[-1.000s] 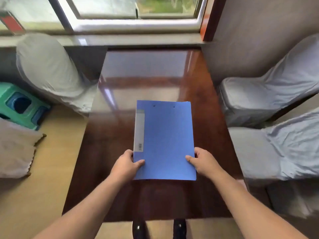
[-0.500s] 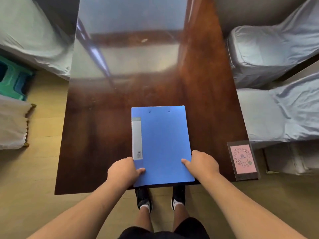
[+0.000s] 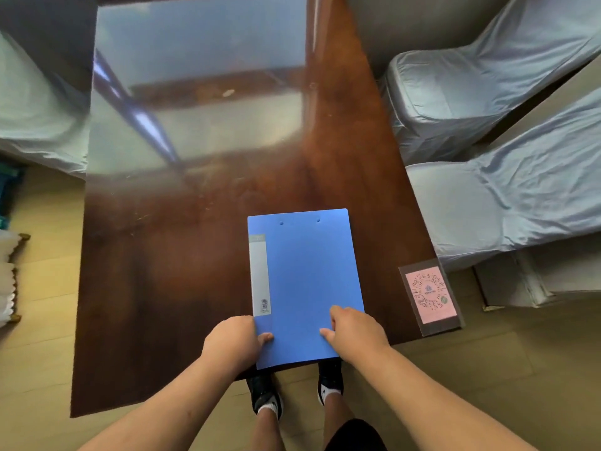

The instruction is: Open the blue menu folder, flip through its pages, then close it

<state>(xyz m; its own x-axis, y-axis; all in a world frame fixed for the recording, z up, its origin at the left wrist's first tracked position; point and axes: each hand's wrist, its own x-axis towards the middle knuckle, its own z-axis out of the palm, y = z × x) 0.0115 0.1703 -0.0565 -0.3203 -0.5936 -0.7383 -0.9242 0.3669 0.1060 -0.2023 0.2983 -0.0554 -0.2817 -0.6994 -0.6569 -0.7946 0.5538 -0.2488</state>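
Both hands grip the closed folder [image 3: 305, 288], left hand [image 3: 232, 341] at spine corner, right hand [image 3: 356, 332] opposite; its near edge overhangs the tabletop [image 3: 182, 271], so lifting the cover could tip it off.

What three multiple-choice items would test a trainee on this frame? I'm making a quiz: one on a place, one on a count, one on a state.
1. Where does the pink card lie?
A. on the table's near right corner
B. on the blue folder
C. on a chair

2. How many covered chairs stand right of the table?
A. none
B. two
C. four

3. What state is the folder in?
A. open flat
B. standing upright
C. closed

Answers: 1 A, the pink card sits at the table corner, apart from the blue folder. 2 B, one covered chair and another. 3 C, its cover lies flat, with the left hand and right hand gripping its near corners.
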